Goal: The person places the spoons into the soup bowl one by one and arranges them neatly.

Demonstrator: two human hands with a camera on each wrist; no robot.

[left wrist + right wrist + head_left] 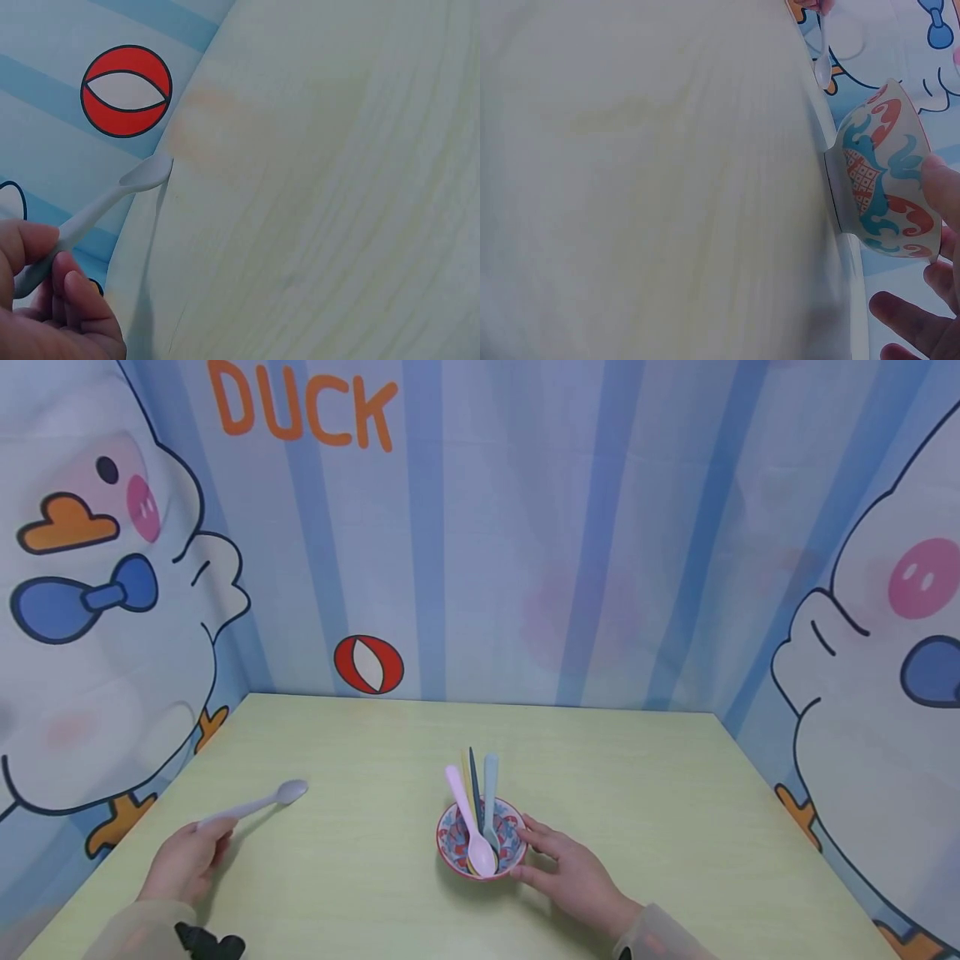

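My left hand point(178, 866) pinches the handle of a pale lilac spoon point(291, 791) between thumb and fingers at the table's left side. Its bowl end points right and away from me; in the left wrist view the spoon point(146, 174) looks grey-white. A patterned bowl point(446, 842) stands upright near the middle, held at its right side by my right hand point(577, 877). In the right wrist view, the thumb lies on the outer wall of the bowl point(881, 169), and other fingers spread beside it. Inside lean a pink spoon point(480, 853), a light blue spoon point(491, 777) and thin yellow and dark blue handles.
The pale yellow table point(360, 752) ends at a striped blue cloth backdrop point(495, 527) behind, with duck prints on both sides. Its back edge runs below a printed red ball point(367, 664).
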